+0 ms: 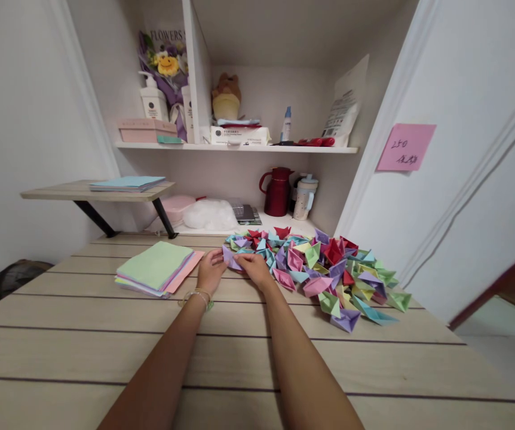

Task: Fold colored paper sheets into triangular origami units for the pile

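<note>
While both hands meet at the far side of the surface [82, 340], a lavender paper boat [231, 257] is pinched between them, the left hand [210, 270] and the right hand [256, 270] each with fingers closed on one end. It sits at the left edge of the pile of folded boats [329, 269], and a stack of flat sheets [159, 269] lies just left. Behind, a pink box [145, 130] and a red jug [278, 192] hide their contents.

Wooden table [82, 352], paper stack [156, 269], folded paper boats [329, 269]
</note>
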A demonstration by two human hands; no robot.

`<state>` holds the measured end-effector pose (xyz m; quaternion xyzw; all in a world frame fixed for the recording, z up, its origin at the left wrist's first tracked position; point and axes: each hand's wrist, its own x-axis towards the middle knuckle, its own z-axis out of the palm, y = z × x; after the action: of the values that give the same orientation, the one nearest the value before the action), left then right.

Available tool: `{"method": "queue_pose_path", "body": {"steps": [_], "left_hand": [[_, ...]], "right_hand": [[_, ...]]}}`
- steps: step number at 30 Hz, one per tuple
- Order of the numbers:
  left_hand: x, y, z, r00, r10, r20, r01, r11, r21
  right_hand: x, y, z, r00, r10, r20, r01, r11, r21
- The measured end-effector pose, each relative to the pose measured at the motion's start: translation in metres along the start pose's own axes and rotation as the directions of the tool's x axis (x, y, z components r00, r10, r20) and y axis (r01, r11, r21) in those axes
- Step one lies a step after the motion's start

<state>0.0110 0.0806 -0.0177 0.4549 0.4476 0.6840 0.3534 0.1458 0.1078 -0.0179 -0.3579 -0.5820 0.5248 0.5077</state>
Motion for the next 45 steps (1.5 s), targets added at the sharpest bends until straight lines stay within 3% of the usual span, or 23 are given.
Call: {"method": "queue_pose_path", "body": {"steps": [5,20,27,36,45], "left_hand": [[-0.0023,0.0012,-0.0003,1.000,-0.011,-0.026,0.012,0.999,0.039],[-0.0031,0.0039,0.0057,0.993,-0.088,0.076,0.087,0.996,0.021],[-0.0050,-0.0001,0.0050,0.993,-0.065,0.098,0.054,0.993,0.105],[-0.0099,0.0048,0.0065,0.986,0.001,0.169,-0.026,0.989,0.146],[-0.0062,0.0056,0.0070,0.981,-0.035,0.189,0.028,0.999,0.044]], "right_hand": [[-0.0022,-0.0027,0.0027,0.999,0.017,0.033,-0.018,0.999,0.045],[-0.0036,-0.0051,0.0036,0.995,-0.051,0.090,0.051,0.999,-0.003],[-0.0013,-0.0002,0.0077,0.986,-0.166,0.018,0.167,0.976,-0.141],[-0.0039,-0.0030,0.0064,0.969,-0.235,-0.070,0.206,0.936,-0.286],[0.0008,-0.0002,0.0060,0.988,-0.120,-0.101,0.113,0.991,-0.072]]}}
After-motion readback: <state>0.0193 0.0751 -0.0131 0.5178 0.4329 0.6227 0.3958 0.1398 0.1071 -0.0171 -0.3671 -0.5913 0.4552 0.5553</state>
